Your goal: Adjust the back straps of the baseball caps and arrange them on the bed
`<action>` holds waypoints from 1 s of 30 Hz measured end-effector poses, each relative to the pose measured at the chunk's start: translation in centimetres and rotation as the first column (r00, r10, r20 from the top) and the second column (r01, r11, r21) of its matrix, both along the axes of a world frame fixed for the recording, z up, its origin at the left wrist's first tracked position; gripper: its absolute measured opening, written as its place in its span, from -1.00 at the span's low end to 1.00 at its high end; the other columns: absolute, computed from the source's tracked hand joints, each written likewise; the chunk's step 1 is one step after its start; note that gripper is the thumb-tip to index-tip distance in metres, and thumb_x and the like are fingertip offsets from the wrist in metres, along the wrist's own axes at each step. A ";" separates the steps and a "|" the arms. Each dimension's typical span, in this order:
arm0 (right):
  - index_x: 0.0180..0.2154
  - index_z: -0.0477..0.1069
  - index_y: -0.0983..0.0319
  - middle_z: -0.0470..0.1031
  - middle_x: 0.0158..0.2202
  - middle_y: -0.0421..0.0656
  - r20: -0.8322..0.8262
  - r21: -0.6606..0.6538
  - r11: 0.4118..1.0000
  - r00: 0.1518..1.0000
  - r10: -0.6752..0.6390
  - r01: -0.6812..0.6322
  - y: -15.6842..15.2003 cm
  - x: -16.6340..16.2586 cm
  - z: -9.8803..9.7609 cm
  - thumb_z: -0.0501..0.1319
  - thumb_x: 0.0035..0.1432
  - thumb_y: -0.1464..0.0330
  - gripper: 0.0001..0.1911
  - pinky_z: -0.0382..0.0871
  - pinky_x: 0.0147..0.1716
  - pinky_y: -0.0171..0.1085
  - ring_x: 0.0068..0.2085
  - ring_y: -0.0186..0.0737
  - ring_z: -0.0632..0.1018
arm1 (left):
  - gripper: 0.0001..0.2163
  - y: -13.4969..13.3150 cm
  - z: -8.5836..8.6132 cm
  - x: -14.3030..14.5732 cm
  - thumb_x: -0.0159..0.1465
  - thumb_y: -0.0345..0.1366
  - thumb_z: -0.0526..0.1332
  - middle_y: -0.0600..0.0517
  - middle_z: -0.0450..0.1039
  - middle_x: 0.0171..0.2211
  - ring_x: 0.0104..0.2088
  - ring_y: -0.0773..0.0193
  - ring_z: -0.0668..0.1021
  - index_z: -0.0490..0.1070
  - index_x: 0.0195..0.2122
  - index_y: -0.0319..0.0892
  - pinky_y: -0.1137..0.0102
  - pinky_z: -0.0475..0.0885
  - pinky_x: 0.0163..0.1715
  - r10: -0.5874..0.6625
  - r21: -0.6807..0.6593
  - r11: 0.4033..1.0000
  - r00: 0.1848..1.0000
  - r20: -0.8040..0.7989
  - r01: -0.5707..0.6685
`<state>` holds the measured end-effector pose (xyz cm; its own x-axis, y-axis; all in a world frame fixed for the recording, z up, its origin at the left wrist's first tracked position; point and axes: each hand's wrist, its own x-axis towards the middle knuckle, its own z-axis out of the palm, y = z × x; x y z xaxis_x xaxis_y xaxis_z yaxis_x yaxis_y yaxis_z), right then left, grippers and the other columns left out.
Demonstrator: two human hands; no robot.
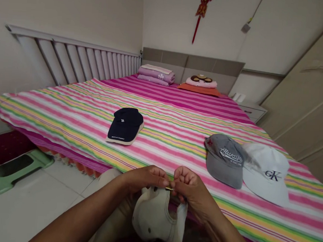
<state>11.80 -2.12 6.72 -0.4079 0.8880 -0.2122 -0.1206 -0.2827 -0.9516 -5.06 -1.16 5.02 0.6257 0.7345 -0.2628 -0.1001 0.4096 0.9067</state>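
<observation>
A cream cap (154,218) hangs low in front of me, crown down, at the near edge of the bed. My left hand (145,178) and my right hand (191,187) both pinch its back strap, fingertips meeting at a small metal buckle (169,188). On the striped bedspread (177,137) lie three other caps: a navy cap (125,125) at the left, a grey cap (225,159) at the right, and a white cap (267,172) overlapping the grey one's right side.
Folded purple bedding (156,74) and an orange and pink pillow (201,85) sit at the headboard. A green step stool (13,168) stands on the tiled floor at the left. A nightstand (251,110) and wardrobe doors (310,100) are at the right.
</observation>
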 end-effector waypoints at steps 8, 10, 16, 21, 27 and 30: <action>-0.35 0.37 0.30 0.37 -0.48 -0.21 0.028 0.077 0.946 0.949 0.314 -0.316 1.8 2.5 -1.0 0.21 -0.05 0.09 -0.62 0.19 -0.47 -0.37 -0.47 -0.37 0.34 | -0.77 -0.2 -0.2 -0.8 -0.12 -0.27 0.34 0.09 0.31 -0.64 -0.66 0.48 0.31 0.40 -0.51 -0.32 0.53 0.16 -0.63 0.100 -0.028 0.995 0.977 0.186 -0.097; -0.33 0.40 0.33 0.40 -0.44 -0.18 -0.004 0.035 0.904 0.905 0.426 -0.425 2.2 3.1 -2.2 0.26 -0.10 0.12 -0.60 0.19 -0.42 -0.34 -0.45 -0.34 0.37 | -0.77 -0.1 0.0 -1.0 -0.12 -0.28 0.35 0.07 0.32 -0.64 -0.66 0.47 0.31 0.39 -0.52 -0.32 0.52 0.17 -0.63 0.138 -0.015 0.990 0.970 0.198 -0.137; -0.42 0.42 0.32 0.42 -0.51 -0.18 -0.228 -0.017 0.944 0.921 0.317 -0.329 2.1 3.4 -3.6 0.32 -0.13 0.26 -0.74 0.21 -0.44 -0.34 -0.49 -0.34 0.39 | -0.78 0.5 0.0 -1.5 -0.09 -0.25 0.33 0.09 0.28 -0.64 -0.62 0.46 0.32 0.38 -0.53 -0.31 0.52 0.18 -0.59 0.185 -0.021 0.982 0.954 0.237 -0.185; -0.59 0.37 0.33 0.31 -0.67 -0.25 -0.378 -0.035 0.950 0.884 0.275 -0.311 1.9 3.4 -2.4 0.37 -0.23 0.27 -0.72 0.11 -0.60 -0.42 -0.62 -0.44 0.28 | -0.76 0.5 -0.2 -1.4 -0.14 -0.28 0.37 0.07 0.33 -0.62 -0.63 0.47 0.33 0.37 -0.54 -0.32 0.54 0.18 -0.60 0.110 -0.040 0.994 0.964 0.241 -0.103; -0.63 0.31 0.26 0.21 -0.71 -0.29 -0.434 -0.017 0.964 0.871 0.231 -0.264 1.5 3.1 0.5 0.36 -0.27 0.16 -0.66 0.07 -0.65 -0.39 -0.66 -0.43 0.21 | -0.63 1.4 1.9 -2.0 -0.14 -0.09 0.35 0.02 0.39 -0.63 -0.62 0.40 0.40 0.42 -0.50 -0.35 0.50 0.24 -0.58 0.096 -0.027 0.995 0.930 0.354 -0.093; -0.68 0.22 0.19 0.07 -0.75 -0.34 -0.449 -0.014 0.995 0.889 0.086 -0.103 1.7 2.3 2.7 0.34 -0.31 0.07 -0.58 0.04 -0.69 -0.37 -0.69 -0.42 0.12 | -0.52 1.7 2.3 -1.8 -0.14 0.07 0.28 -0.02 0.44 -0.55 -0.52 0.28 0.47 0.43 -0.44 -0.34 0.40 0.33 -0.49 0.138 -0.012 0.989 0.911 0.388 -0.145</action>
<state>14.14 -0.46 9.46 -0.5486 0.8359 -0.0187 -0.5020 -0.3472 -0.7921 -6.85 0.58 7.34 0.5653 0.8248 -0.0078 -0.5004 0.3504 0.7917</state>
